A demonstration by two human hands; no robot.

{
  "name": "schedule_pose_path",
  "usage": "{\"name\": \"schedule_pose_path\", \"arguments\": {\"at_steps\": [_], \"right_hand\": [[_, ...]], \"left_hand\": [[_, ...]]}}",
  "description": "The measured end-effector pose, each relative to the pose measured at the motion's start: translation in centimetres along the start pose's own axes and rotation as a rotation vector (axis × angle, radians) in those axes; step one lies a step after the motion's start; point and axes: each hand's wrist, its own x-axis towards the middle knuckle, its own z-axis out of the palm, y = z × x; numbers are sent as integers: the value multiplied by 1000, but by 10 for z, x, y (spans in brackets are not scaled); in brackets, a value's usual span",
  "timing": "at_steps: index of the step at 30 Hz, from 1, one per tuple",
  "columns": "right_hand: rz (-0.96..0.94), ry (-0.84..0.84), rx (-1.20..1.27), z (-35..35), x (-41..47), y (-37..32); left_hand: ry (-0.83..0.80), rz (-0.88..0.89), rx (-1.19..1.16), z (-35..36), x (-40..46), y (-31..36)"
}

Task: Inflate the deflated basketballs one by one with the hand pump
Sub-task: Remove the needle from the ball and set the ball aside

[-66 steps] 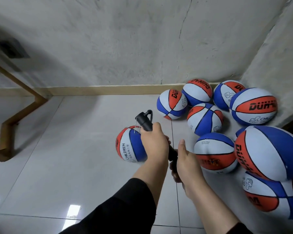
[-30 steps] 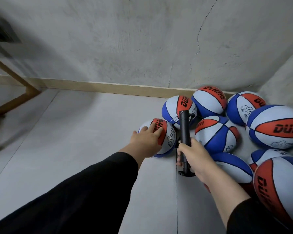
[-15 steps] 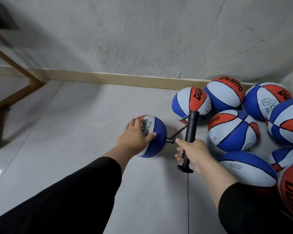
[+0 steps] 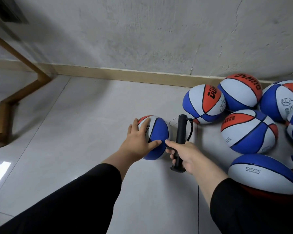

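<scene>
The left hand lay flat and spread on the near-left face of a red, white and blue basketball, fingers extended over its white panel and the thumb stretched across the blue one; it pressed the ball rather than gripping it. Half a second before, the same hand had cupped the ball more from the side, and the ball had sat a little further left of the pump. The right hand was wrapped around the lower part of the black hand pump, with its index finger pointing left so that its tip met the ball just beside the left thumb. The pump stood nearly upright, its foot close to the floor, just to the right of the ball; whether the two touched could not be told. In the earlier frame it had leaned right, toward the pile. A thin hose looped from the pump's top down its right side, and a wire loop jutted left from the top; where the needle sat could not be made out. Both forearms wore black sleeves. To the right, more balls of the same colours lay heaped in the floor's far right corner against the skirting, and the nearest one looked flattened.
</scene>
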Motion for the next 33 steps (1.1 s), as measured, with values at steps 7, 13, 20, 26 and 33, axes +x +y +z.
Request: {"name": "schedule_pose_path", "arguments": {"at_steps": [7,13,20,26,33], "right_hand": [[-75,118,0,6,-5,2],[-133,184,-27,-6,-20,9],[-236,186,-1,-53,-57,-6],[-320,92,97,-94,-94,-11],[-317,56,239,-116,-127,7]], "left_hand": [[8,-12,71,7,-5,0],[-19,-20,59,13,-8,15],[-30,-117,-92,10,-8,21],[210,-111,-275,28,-21,47],[35,69,-93,55,-46,92]]}}
